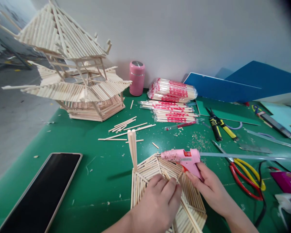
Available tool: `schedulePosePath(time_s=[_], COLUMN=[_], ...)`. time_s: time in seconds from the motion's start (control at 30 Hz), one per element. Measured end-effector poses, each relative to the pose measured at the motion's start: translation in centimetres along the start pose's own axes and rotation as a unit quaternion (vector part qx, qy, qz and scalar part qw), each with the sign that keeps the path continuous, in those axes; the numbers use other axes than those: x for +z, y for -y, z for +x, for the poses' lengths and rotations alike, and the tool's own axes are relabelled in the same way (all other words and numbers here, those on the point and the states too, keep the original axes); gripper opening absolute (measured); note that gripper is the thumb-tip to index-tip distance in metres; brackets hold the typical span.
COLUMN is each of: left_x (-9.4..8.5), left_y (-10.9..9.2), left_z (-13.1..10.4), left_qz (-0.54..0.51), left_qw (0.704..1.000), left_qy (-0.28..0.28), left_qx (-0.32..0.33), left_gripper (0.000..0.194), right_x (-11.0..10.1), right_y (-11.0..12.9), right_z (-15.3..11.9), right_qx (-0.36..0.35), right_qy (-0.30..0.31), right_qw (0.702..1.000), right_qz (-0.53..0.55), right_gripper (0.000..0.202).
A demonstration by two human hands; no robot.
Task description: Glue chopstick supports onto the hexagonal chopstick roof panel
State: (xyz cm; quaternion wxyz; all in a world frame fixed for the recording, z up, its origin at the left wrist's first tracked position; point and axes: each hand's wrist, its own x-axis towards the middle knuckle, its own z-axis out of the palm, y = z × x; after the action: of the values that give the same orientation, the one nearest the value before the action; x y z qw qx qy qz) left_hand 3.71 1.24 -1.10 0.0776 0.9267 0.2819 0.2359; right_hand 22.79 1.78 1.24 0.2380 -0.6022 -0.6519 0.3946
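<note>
My right hand (214, 187) is wrapped around the handle of a pink glue gun (180, 156). A clear glue stick (247, 157) runs out of its back, and its nozzle touches or hovers just over the far edge of a flat panel (142, 176) of wooden sticks. My left hand (160, 200) lies on the panel, fingers curled round a long wooden stick (190, 215) laid across it; the fingers partly hide the grip. A bundle of upright sticks (132, 149) stands at the panel's far left corner.
A stick-built pavilion (80, 90) stands back left, beside a pink bottle (137, 79). Packs of chopsticks (172, 90) lie behind loose sticks (123, 124). A phone (42, 191) lies left; pliers (220, 124), red-and-yellow-handled scissors (244, 179) and a black cable (264, 207) lie right.
</note>
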Motion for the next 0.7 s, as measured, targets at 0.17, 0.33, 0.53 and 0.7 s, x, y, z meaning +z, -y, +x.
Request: schedulePosePath(time_s=[0.17,0.33,0.53,0.7], left_x=[0.05,-0.32,-0.2,0.06], left_y=[0.04,0.04,-0.03,-0.06], left_z=[-0.08,0.15,0.16,0.0], left_qz=[-0.009,-0.011,-0.008,-0.004], left_qw=[1.0,1.0,1.0,1.0], left_qy=[0.001,0.009,0.015,0.0], left_qx=[-0.005,-0.006,-0.004,-0.005], left_gripper=[0.027,0.027,0.028,0.027], right_x=[0.22,0.11,-0.05,-0.13], right_y=[0.07,0.09,0.24,0.13], right_z=[0.29,0.27,0.08,0.11], right_qx=[-0.004,-0.004,-0.003,-0.001], right_qy=[-0.01,-0.009,-0.003,-0.007], right_qw=[1.0,1.0,1.0,1.0], right_qz=[0.004,-0.007,-0.018,-0.014], right_gripper=[0.033,0.032,0.032,0.031])
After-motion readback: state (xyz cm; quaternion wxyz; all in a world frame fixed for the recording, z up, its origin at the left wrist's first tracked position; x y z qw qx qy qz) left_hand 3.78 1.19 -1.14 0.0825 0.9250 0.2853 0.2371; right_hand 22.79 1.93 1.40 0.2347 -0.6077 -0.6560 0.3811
